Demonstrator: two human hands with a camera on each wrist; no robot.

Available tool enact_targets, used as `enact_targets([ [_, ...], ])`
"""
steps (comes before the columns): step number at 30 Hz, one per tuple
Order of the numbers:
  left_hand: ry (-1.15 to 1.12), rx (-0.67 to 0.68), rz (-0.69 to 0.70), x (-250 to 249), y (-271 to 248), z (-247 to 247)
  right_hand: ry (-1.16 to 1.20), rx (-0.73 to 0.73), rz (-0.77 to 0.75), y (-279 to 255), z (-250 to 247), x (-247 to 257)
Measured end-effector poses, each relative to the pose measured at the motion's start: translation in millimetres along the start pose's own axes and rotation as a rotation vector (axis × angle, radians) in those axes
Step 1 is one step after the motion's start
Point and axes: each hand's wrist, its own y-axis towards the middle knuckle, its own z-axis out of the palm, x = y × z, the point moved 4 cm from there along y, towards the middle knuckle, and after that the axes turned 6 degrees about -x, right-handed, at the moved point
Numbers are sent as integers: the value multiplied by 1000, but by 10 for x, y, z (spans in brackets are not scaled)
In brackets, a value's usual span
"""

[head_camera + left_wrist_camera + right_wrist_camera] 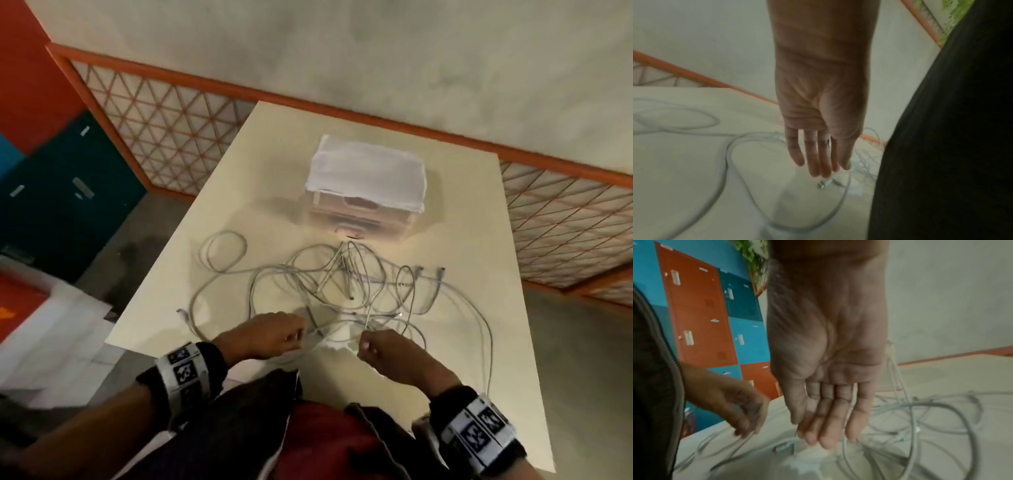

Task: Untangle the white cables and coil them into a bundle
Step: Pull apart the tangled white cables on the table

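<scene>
A loose tangle of white cables [342,284] lies spread over the middle of the cream table [274,164]. My left hand [274,334] is at the tangle's near edge. In the right wrist view the left hand [744,417] pinches a cable strand between thumb and curled fingers. A metal-tipped connector [821,185] lies just below the left hand [833,170]. My right hand [383,349] is a short way to the right and holds a strand that rises toward the tangle. That strand runs between the fingers of the right hand [813,431].
A box draped with a white cloth [366,171] stands behind the cables. A small white lump [337,339] lies between my hands. Cable loops trail toward the table's right and left edges. Coloured lockers [68,192] and a lattice railing [164,137] lie beyond the table.
</scene>
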Motion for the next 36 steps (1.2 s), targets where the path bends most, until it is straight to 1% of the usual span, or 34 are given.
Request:
enact_targets([
  [2, -21, -65, 15, 20, 100, 62, -1, -29, -87, 148, 29, 104],
  [3, -3, -75, 22, 28, 157, 112, 18, -48, -110, 223, 37, 159],
  [4, 1, -96, 41, 17, 197, 155, 31, -69, -105, 290, 26, 227],
  [5, -11, -101, 22, 59, 232, 215, 24, -89, -112, 371, 55, 249],
  [7, -19, -163, -3, 101, 279, 276, -13, -143, -124, 502, 99, 256],
  [8, -7, -206, 8, 86, 291, 272, -48, -154, -122, 555, 112, 252],
  [9, -9, -220, 18, 74, 313, 288, -76, -167, -123, 607, 114, 254],
  [12, -13, -203, 22, 46, 355, 293, -177, -135, -73, 680, 158, 232],
  [13, -41, -202, 9, 40, 357, 248, -185, -122, -52, 686, 174, 211],
  [14, -105, -231, 5, 17, 350, 164, -161, -136, -56, 679, 159, 213],
  [16, -272, -348, 64, -73, 317, -97, 9, -223, -131, 655, 66, 255],
  [18, -357, -455, 151, -201, 268, -403, 229, -321, -174, 617, -100, 316],
  [20, -431, -526, 218, -327, 237, -684, 368, -374, -140, 579, -263, 356],
  [22, -548, -580, 260, -431, 207, -931, 447, -368, -119, 539, -353, 365],
  [25, -803, -719, 341, -528, 128, -1259, 494, -316, -112, 504, -370, 220],
  [27, -934, -854, 379, -512, 77, -1445, 488, -224, -81, 470, -341, 77],
  [28, -1001, -927, 374, -476, 61, -1534, 452, -167, -65, 435, -326, 7],
  [30, -1135, -1085, 322, -355, 29, -1699, 330, -93, -60, 372, -308, -128],
  [32, -1181, -1198, 251, -215, -13, -1803, 250, -90, -67, 311, -343, -219],
  [33, -1150, -1209, 215, -150, -21, -1805, 259, -116, -60, 286, -388, -239],
  [34, -1074, -1180, 190, -117, -13, -1784, 268, -152, -55, 266, -458, -235],
  [35, -945, -1115, 182, -107, 16, -1730, 279, -194, -74, 258, -547, -199],
  [36, -801, -987, 188, -154, 55, -1638, 279, -230, -104, 250, -637, -115],
])
